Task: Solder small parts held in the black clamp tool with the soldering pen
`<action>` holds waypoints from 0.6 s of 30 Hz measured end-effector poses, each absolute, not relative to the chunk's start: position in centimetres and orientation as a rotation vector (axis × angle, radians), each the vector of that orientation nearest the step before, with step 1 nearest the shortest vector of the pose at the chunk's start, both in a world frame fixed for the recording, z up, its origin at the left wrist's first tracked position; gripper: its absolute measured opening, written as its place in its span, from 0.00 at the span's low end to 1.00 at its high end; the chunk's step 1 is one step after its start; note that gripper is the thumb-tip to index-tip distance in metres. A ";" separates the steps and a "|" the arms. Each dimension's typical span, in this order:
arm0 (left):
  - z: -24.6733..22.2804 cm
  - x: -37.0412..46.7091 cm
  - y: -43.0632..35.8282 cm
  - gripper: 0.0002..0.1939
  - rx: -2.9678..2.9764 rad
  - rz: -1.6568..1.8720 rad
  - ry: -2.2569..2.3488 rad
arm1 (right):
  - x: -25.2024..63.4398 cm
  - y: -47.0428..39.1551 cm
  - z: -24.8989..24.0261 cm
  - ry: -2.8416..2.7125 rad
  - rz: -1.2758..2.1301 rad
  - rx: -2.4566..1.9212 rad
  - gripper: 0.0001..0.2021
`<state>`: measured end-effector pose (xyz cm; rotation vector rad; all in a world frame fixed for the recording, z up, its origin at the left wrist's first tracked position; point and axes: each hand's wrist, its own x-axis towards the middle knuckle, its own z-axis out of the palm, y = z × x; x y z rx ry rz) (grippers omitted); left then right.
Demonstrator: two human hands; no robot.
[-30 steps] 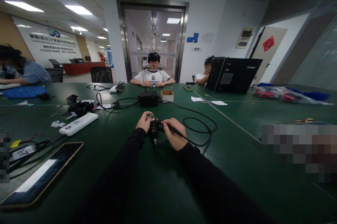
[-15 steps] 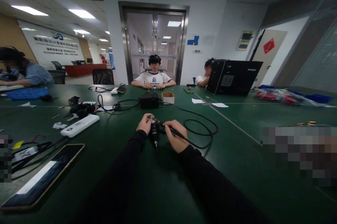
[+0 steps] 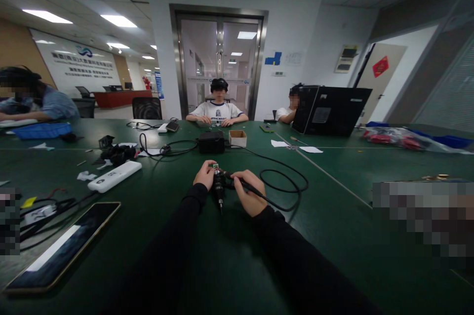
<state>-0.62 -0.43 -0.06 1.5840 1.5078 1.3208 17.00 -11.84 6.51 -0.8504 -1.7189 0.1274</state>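
Thumb and fingers of my left hand (image 3: 204, 175) are closed at the edge of a small green circuit board (image 3: 216, 166). Just below the board, a black tool with a pointed metal tip (image 3: 218, 189) lies between my hands, its tip towards me. Held like a pen in my right hand (image 3: 251, 194) is a black corded soldering iron (image 3: 247, 185), angled in towards the board. Its working end is too small and dark to make out. The black cable (image 3: 304, 177) loops on the table to the right and runs back towards a black box (image 3: 211, 142).
Beyond my hands stands a small open cardboard box (image 3: 237, 139). To the left lie a phone (image 3: 62, 248), a white power bank-like device (image 3: 115, 177) and tangled cables (image 3: 48, 214). A black computer case (image 3: 333, 110) stands far right. A person (image 3: 218, 107) sits opposite.
The view has shifted very slightly. Both hands keep the same hold and place, with no clear movement of the board or the soldering iron.
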 end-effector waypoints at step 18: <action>0.4 -0.6 -0.8 0.13 1.567 1.303 1.523 | 17.0 -11.7 6.4 -1.710 0.126 -0.846 0.08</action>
